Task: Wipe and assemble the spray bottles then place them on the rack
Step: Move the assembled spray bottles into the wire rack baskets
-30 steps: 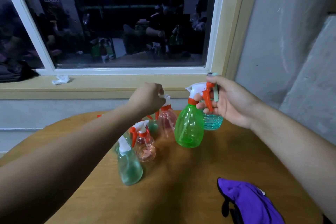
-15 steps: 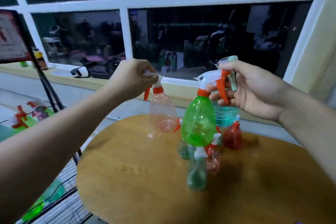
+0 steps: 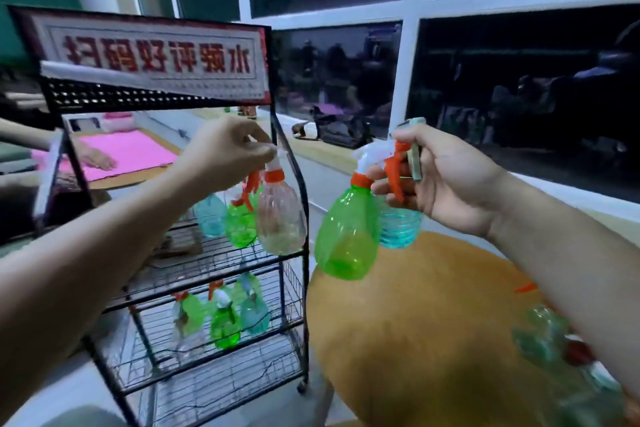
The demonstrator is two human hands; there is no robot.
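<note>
Green bottle (image 3: 346, 236) and clear bottle (image 3: 281, 222) hang necks up.

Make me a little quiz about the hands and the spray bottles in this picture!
1. True or false: the left hand holds the clear bottle by its sprayer top, close to the rack.
2. How many bottles does the right hand hold? A: one. B: two. C: three.
3. Fill the gap: the trigger of the green bottle is coloured ____.

Key: 1 true. 2 B, the green bottle and the blue bottle behind it. 3 orange.
</note>
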